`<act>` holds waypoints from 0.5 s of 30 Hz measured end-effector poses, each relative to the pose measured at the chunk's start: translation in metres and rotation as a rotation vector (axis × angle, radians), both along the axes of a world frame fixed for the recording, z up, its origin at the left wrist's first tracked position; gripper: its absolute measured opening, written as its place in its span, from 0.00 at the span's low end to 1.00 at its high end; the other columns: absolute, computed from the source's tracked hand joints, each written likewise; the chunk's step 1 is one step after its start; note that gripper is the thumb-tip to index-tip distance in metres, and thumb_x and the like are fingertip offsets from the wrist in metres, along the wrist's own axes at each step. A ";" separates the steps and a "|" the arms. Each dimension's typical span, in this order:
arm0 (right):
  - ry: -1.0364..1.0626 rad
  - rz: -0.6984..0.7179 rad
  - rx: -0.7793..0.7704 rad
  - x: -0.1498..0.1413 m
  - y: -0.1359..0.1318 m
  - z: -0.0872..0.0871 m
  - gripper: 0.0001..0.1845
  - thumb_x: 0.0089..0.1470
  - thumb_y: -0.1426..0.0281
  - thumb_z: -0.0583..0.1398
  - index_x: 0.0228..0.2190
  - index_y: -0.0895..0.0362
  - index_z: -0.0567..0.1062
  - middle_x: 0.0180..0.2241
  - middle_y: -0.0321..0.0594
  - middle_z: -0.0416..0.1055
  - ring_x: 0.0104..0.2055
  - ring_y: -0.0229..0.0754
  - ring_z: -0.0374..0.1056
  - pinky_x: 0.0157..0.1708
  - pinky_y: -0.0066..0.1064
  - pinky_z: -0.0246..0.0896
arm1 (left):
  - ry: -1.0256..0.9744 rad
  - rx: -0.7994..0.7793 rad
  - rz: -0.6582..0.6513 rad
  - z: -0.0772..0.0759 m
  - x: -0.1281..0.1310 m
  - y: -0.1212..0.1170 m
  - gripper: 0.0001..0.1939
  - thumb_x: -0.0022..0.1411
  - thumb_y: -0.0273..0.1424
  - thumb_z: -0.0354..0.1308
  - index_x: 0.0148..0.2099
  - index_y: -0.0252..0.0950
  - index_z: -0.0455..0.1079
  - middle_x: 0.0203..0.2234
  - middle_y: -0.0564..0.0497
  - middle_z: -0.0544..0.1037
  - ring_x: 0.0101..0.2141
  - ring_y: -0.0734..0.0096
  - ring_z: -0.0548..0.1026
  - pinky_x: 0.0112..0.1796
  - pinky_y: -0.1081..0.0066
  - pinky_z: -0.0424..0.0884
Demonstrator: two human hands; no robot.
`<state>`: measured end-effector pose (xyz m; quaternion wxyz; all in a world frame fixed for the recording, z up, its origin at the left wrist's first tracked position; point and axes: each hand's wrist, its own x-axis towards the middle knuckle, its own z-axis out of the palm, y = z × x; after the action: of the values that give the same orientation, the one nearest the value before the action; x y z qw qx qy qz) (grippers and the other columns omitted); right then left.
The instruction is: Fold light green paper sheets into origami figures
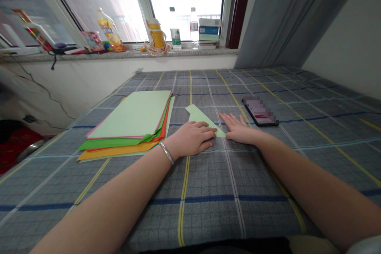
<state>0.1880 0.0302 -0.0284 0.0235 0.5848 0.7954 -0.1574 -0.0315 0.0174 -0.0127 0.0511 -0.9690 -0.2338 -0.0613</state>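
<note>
L hand (190,139) open on green paper (199,116) | R hand (239,129) open beside | axis pts far-L

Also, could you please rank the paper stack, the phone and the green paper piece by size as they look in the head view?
Largest to smallest: the paper stack; then the green paper piece and the phone, which look too alike to rank.

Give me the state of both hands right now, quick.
Left hand: open, palm down on the light green paper, not gripping it.
Right hand: open, palm down at the paper's tip, holding nothing.
</note>
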 end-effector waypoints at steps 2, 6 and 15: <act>0.014 0.009 0.007 0.002 0.000 -0.001 0.49 0.45 0.72 0.51 0.65 0.59 0.36 0.68 0.45 0.32 0.68 0.51 0.25 0.63 0.53 0.20 | 0.003 0.000 0.006 0.001 -0.001 0.000 0.16 0.66 0.33 0.46 0.54 0.40 0.66 0.56 0.52 0.69 0.53 0.63 0.66 0.52 0.61 0.62; 0.053 0.020 0.032 0.005 0.003 -0.006 0.48 0.44 0.73 0.51 0.65 0.58 0.40 0.67 0.45 0.35 0.68 0.52 0.27 0.63 0.55 0.23 | 0.013 -0.006 0.018 0.003 -0.002 -0.001 0.18 0.63 0.29 0.47 0.54 0.40 0.66 0.56 0.52 0.69 0.54 0.62 0.66 0.53 0.61 0.62; 0.076 0.047 0.051 0.009 0.006 -0.011 0.47 0.42 0.74 0.53 0.64 0.50 0.48 0.68 0.42 0.37 0.68 0.54 0.29 0.62 0.56 0.24 | 0.012 -0.017 0.033 0.003 -0.011 0.003 0.19 0.59 0.27 0.49 0.54 0.39 0.66 0.55 0.52 0.70 0.53 0.62 0.66 0.53 0.62 0.63</act>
<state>0.1973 0.0361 -0.0392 -0.0179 0.5598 0.8132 -0.1583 -0.0424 0.0208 -0.0094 0.0451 -0.9657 -0.2501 -0.0528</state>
